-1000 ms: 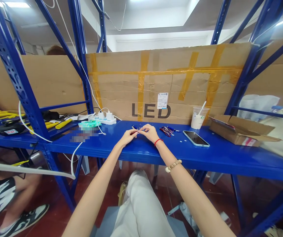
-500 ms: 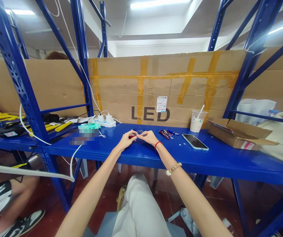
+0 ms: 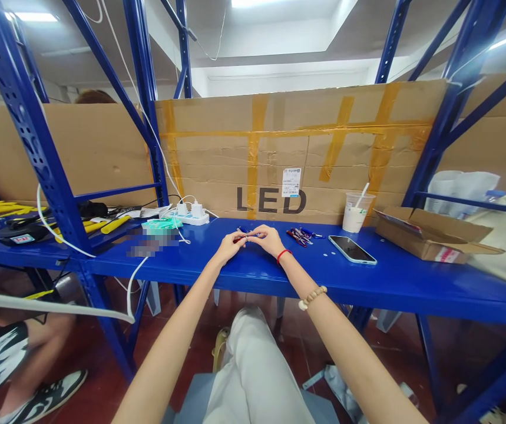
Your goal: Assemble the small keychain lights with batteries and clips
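Observation:
Both hands meet above the front part of the blue table (image 3: 261, 277). My left hand (image 3: 230, 246) is closed on a small dark red item (image 3: 239, 239). The fingertips of my right hand (image 3: 267, 240) are pinched together at the right end of that item; what they grip is too small to make out. Just behind the hands lies a small dark blue piece (image 3: 242, 229). To the right of my right hand is a small pile of dark red and blue items (image 3: 300, 235).
A phone (image 3: 352, 249), a cup with a straw (image 3: 355, 213) and an open cardboard box (image 3: 433, 234) stand to the right. A power strip (image 3: 194, 218) and a green packet (image 3: 161, 225) are at the left. Blue posts frame the table; a person's leg (image 3: 49, 347) shows at lower left.
The camera view has shifted slightly. My right hand's fingers are more arched, and the small blue piece behind the hands shows more clearly.

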A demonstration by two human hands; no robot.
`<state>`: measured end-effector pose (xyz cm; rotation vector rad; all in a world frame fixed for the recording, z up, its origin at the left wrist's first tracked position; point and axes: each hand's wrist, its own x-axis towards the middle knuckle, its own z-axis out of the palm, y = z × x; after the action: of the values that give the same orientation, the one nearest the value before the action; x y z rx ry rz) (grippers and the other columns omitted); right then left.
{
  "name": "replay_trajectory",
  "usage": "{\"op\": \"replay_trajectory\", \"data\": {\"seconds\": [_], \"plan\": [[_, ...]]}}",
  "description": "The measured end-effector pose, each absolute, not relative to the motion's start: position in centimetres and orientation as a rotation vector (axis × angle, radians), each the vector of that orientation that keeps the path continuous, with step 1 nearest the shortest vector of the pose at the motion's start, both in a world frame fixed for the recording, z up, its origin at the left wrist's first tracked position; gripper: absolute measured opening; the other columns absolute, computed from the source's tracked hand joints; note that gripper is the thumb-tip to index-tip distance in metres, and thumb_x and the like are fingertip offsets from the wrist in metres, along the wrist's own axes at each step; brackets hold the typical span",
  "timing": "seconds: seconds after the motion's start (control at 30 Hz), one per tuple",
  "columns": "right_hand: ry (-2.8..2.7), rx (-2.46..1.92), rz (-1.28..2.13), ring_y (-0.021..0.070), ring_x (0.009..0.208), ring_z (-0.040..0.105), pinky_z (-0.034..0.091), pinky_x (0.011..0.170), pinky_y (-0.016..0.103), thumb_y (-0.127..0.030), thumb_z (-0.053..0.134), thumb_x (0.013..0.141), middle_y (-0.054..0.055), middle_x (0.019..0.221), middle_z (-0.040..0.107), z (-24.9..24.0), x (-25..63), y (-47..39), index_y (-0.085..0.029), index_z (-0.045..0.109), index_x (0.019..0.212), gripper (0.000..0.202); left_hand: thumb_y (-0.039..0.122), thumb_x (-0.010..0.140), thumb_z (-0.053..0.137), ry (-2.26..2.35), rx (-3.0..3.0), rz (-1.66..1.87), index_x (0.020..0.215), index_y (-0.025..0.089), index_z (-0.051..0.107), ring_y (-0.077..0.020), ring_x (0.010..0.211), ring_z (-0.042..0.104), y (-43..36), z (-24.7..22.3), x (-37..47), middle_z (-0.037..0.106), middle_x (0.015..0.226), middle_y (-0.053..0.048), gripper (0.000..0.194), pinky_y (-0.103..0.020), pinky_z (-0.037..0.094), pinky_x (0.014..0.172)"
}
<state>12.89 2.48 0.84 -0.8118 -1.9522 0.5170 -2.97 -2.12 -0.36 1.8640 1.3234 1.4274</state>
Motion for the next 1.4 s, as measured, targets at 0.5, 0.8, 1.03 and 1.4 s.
{"op": "replay_trajectory", "data": {"seconds": [0.5,0.8,1.03,1.4], "plan": [[-1.992,-0.993,0.484,0.0150,0.071,0.061,0.043,0.058,0.025,-0.048,0.069,0.065,0.004,0.088,0.068,0.9,13.3,2.0,-0.023,0.074,0.073,0.026,0.028,0.073,0.058,1.262,1.882,1.392,0.085,0.013,0.061,-0.0148,0.066,0.060,-3.2,-0.2,-2.6,0.063,0.065,-0.002,0.020,-0.029,0.046,0.072],[-2.007,-1.043,0.546,0.0202,0.081,0.063,0.047,0.065,0.025,-0.051,0.068,0.063,0.004,0.085,0.070,0.8,13.3,1.9,-0.022,0.075,0.075,0.031,0.027,0.069,0.061,1.219,1.913,1.452,0.066,0.016,0.052,-0.0148,0.065,0.061,-3.4,-0.1,-2.5,0.064,0.064,-0.001,0.014,-0.028,0.046,0.071],[-1.943,-1.060,0.684,0.0234,0.080,0.065,0.048,0.070,0.029,-0.051,0.070,0.059,0.006,0.078,0.072,0.6,13.1,2.6,-0.019,0.075,0.073,0.036,0.028,0.068,0.062,1.209,1.915,1.469,0.068,0.015,0.055,-0.0174,0.067,0.063,-3.4,-0.1,-2.6,0.066,0.065,-0.003,0.014,-0.031,0.046,0.073],[-1.802,-0.964,0.804,0.0175,0.080,0.065,0.049,0.071,0.024,-0.055,0.054,0.073,0.005,0.085,0.072,1.6,12.7,1.4,-0.016,0.074,0.083,0.045,0.033,0.073,0.061,1.159,1.846,1.573,0.085,0.015,0.057,-0.0173,0.076,0.065,-3.0,-0.1,-2.4,0.069,0.069,-0.004,0.022,-0.032,0.045,0.084]]}}
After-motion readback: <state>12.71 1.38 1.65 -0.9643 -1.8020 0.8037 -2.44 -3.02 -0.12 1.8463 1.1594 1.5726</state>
